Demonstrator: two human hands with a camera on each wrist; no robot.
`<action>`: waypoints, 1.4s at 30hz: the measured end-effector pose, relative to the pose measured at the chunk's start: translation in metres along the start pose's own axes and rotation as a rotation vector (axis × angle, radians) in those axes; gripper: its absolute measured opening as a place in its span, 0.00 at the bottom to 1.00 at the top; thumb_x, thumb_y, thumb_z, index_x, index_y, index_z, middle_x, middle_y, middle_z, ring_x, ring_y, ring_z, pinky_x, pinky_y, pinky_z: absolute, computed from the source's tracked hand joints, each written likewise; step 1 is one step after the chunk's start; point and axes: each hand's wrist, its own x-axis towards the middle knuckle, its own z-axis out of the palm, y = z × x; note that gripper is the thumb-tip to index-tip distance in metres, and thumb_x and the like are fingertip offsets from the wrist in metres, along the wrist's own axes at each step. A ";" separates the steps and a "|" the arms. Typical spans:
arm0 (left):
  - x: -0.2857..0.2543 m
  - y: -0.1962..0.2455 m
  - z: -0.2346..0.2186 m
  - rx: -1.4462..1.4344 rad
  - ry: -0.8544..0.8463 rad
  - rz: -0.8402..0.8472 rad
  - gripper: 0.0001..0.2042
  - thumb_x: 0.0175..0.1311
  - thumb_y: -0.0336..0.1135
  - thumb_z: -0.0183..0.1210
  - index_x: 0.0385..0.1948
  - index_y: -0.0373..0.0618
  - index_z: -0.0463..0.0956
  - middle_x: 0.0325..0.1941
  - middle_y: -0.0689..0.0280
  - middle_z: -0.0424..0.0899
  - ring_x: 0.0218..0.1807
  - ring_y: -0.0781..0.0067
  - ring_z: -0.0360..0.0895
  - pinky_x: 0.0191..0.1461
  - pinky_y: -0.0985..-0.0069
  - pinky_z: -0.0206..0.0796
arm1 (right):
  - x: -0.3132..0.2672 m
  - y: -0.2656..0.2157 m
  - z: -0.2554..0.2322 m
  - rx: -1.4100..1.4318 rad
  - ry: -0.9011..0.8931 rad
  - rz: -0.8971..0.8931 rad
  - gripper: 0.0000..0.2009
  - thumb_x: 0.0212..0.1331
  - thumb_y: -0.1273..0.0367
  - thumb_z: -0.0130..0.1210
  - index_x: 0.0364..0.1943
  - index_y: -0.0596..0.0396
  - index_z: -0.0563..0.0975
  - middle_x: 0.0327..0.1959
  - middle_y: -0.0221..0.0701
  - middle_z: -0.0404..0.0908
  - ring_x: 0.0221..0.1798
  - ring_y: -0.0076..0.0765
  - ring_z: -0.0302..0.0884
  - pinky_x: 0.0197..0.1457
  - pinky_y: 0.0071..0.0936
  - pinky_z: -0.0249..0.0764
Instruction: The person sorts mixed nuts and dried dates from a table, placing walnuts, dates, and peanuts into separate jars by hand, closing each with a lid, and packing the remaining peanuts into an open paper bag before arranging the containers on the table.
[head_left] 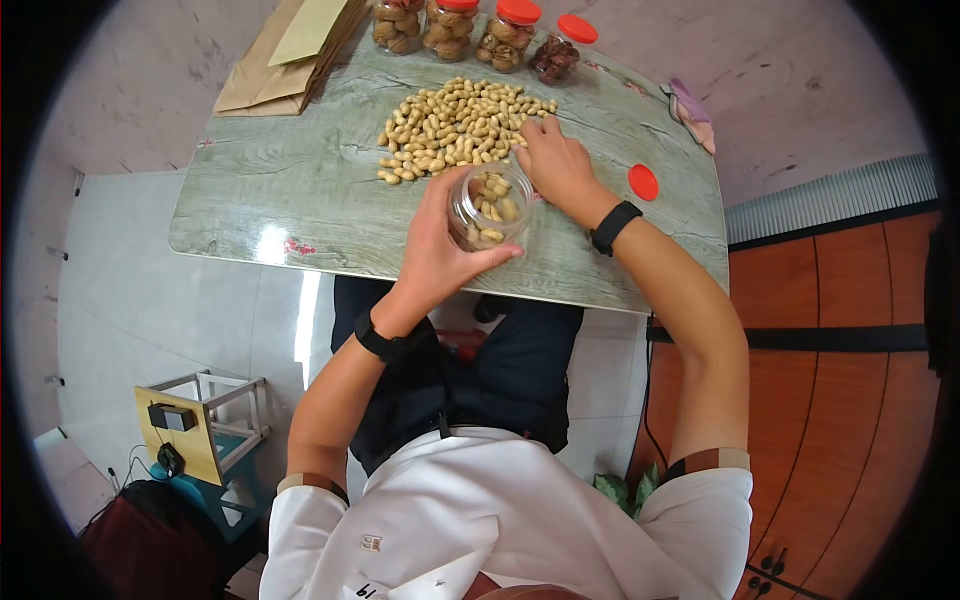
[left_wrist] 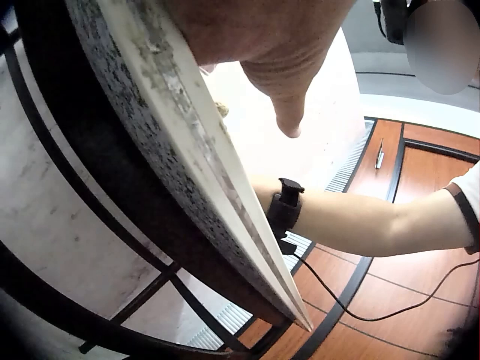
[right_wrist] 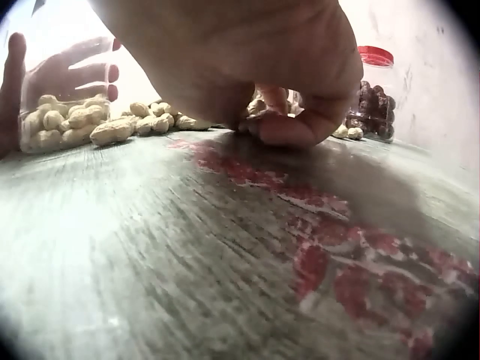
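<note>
A clear plastic jar (head_left: 459, 212), part filled with peanuts, stands open at the near side of the table. My left hand (head_left: 432, 232) grips it from the left, thumb along the near side and fingers around the far side. In the right wrist view the jar (right_wrist: 66, 124) is upright on the tabletop. Beyond it spreads a heap of unshelled peanuts (head_left: 455, 120). At the heap's right edge, my right hand (head_left: 562, 165) has its fingers curled down to the tabletop, pinching at peanuts; the palm partly hides them.
A red lid (head_left: 643, 182) lies on the table (head_left: 300, 200) to the right. Along the far edge stand several red-lidded jars of nuts, one a jar of dark dried fruit (head_left: 556, 60). Brown paper bags (head_left: 275, 75) lie far left, a cloth (head_left: 690, 112) at the right edge.
</note>
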 end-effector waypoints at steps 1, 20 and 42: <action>0.000 0.000 0.000 0.000 0.000 -0.001 0.48 0.39 0.42 0.85 0.66 0.40 0.66 0.63 0.53 0.76 0.64 0.53 0.77 0.67 0.62 0.71 | 0.000 0.001 0.002 0.011 -0.019 0.011 0.18 0.69 0.56 0.57 0.53 0.52 0.73 0.52 0.48 0.76 0.43 0.65 0.82 0.46 0.56 0.80; -0.001 -0.003 0.001 0.003 0.014 0.020 0.48 0.40 0.43 0.85 0.65 0.39 0.66 0.63 0.53 0.76 0.64 0.53 0.77 0.66 0.62 0.71 | 0.024 0.036 -0.013 0.275 -0.190 -0.182 0.16 0.61 0.63 0.66 0.48 0.53 0.78 0.47 0.43 0.82 0.52 0.53 0.79 0.55 0.45 0.75; 0.000 -0.001 -0.001 0.043 0.005 0.035 0.49 0.40 0.44 0.85 0.66 0.40 0.66 0.63 0.53 0.76 0.64 0.51 0.76 0.66 0.61 0.70 | 0.029 0.040 -0.027 0.556 -0.205 0.044 0.15 0.59 0.69 0.69 0.47 0.58 0.82 0.30 0.30 0.81 0.27 0.25 0.78 0.30 0.28 0.75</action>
